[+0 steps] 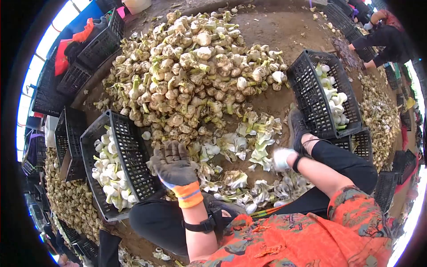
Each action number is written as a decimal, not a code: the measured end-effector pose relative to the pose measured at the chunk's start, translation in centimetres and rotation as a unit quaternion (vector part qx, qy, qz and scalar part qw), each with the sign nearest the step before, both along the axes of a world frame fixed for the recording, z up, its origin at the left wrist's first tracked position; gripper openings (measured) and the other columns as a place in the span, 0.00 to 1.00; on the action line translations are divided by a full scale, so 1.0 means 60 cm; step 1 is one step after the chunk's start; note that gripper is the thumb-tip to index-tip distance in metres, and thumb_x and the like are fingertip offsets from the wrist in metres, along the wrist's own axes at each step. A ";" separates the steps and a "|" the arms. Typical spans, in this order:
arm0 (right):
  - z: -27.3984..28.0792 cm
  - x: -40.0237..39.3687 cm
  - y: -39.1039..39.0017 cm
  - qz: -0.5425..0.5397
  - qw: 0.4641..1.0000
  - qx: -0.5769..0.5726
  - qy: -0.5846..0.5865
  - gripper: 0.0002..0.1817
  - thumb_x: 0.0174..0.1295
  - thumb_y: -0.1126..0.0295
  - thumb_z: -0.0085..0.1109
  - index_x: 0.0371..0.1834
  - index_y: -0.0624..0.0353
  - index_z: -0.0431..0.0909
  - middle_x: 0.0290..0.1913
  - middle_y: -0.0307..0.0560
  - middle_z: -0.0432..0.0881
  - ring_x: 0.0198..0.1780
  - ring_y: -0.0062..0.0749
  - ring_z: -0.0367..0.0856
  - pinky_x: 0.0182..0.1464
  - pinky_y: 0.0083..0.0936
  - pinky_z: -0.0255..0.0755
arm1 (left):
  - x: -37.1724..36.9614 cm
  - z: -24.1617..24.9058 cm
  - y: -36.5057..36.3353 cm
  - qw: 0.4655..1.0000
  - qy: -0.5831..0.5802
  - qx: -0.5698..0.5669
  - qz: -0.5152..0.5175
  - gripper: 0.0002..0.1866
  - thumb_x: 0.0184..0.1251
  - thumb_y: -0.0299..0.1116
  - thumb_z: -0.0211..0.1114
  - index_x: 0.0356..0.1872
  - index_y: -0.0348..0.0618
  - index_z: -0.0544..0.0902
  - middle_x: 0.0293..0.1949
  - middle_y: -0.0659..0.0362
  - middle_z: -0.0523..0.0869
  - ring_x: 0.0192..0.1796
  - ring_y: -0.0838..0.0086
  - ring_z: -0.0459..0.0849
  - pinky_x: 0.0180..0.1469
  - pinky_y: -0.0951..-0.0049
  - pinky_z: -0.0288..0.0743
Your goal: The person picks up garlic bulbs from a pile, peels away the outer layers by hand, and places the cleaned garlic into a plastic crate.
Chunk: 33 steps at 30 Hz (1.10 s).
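Head view: right hand (283,159) blurred near husks (262,150), can't tell grip; left hand (175,167) spread beside black crate (129,153).

from my remote seat i'm seeing the left hand (177,165) wearing a smudged gray glove (180,174) with an orange cuff (189,195), which is showing a bluish stripe. the right hand (281,159) is wearing something whitish, blurring too much for detail. black straps are circling the left forearm (200,225) and right wrist (297,163). the person is wearing a red-orange shirt (284,240) with dark patterning, a short right sleeve (356,204), black trousers (351,162) and a dark shoe (297,127).
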State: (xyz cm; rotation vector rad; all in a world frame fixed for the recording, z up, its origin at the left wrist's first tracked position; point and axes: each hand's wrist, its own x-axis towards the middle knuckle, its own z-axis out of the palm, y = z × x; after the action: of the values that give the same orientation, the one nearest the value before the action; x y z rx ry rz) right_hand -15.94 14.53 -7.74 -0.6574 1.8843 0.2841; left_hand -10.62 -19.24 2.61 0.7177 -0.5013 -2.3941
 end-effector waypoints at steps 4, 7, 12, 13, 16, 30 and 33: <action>-0.085 -0.203 -0.090 -0.291 0.806 -0.321 0.403 0.22 0.50 0.77 0.47 0.51 0.53 0.76 0.52 0.64 0.72 0.51 0.57 0.73 0.53 0.43 0.70 | -0.005 -0.047 0.020 0.990 0.023 -0.068 -0.121 0.25 0.69 0.46 0.55 0.63 0.49 0.68 0.53 0.56 0.77 0.51 0.62 0.78 0.57 0.57 0.73; -0.146 -0.268 -0.122 -0.347 0.840 -0.302 0.286 0.26 0.51 0.79 0.46 0.55 0.49 0.77 0.55 0.63 0.74 0.55 0.55 0.73 0.58 0.38 0.69 | -0.006 -0.070 0.032 0.983 -0.057 -0.096 -0.145 0.25 0.68 0.43 0.55 0.64 0.47 0.66 0.53 0.56 0.76 0.52 0.63 0.77 0.57 0.58 0.72; -0.116 -0.209 -0.129 -0.703 0.412 -0.550 -0.184 0.28 0.54 0.84 0.45 0.60 0.54 0.70 0.48 0.53 0.80 0.48 0.45 0.81 0.42 0.37 0.78 | -0.028 -0.071 0.066 0.942 -0.105 -0.226 -0.222 0.29 0.62 0.27 0.63 0.65 0.45 0.65 0.58 0.56 0.72 0.55 0.65 0.76 0.57 0.63 0.73; -0.067 -0.177 -0.123 -0.663 0.306 -0.554 -0.399 0.28 0.57 0.83 0.46 0.62 0.49 0.67 0.50 0.55 0.80 0.47 0.45 0.81 0.42 0.37 0.78 | -0.029 -0.084 0.075 0.918 -0.091 -0.283 -0.264 0.31 0.62 0.22 0.62 0.67 0.45 0.62 0.61 0.57 0.70 0.58 0.66 0.74 0.58 0.65 0.72; 0.119 -0.075 -0.179 -0.636 0.343 -0.561 -0.404 0.25 0.62 0.69 0.53 0.64 0.46 0.63 0.52 0.51 0.79 0.39 0.39 0.82 0.38 0.34 0.78 | -0.031 -0.073 0.116 0.874 0.031 -0.367 -0.317 0.34 0.63 0.23 0.61 0.70 0.43 0.58 0.65 0.56 0.67 0.63 0.68 0.70 0.65 0.69 0.64; 0.282 0.066 -0.230 -0.552 0.413 -0.711 -0.140 0.14 0.57 0.70 0.66 0.43 0.65 0.79 0.39 0.39 0.82 0.40 0.20 0.79 0.45 0.20 0.72 | 0.050 0.005 0.124 0.854 0.066 -0.477 -0.196 0.36 0.43 0.14 0.68 0.57 0.44 0.65 0.55 0.59 0.71 0.57 0.70 0.72 0.60 0.67 0.69; 0.307 0.083 -0.213 -0.523 0.450 -0.711 -0.140 0.12 0.58 0.72 0.64 0.43 0.66 0.79 0.38 0.40 0.83 0.38 0.19 0.79 0.44 0.20 0.73 | 0.062 0.013 0.126 0.879 0.096 -0.418 -0.208 0.36 0.42 0.14 0.68 0.55 0.45 0.65 0.55 0.59 0.70 0.57 0.70 0.72 0.61 0.67 0.68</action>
State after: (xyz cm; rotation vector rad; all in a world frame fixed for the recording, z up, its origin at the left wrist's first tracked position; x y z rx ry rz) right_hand -10.93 1.77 10.66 -0.2962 1.4125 -2.2878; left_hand -6.89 -11.68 3.39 -0.0299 -1.5908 -2.2288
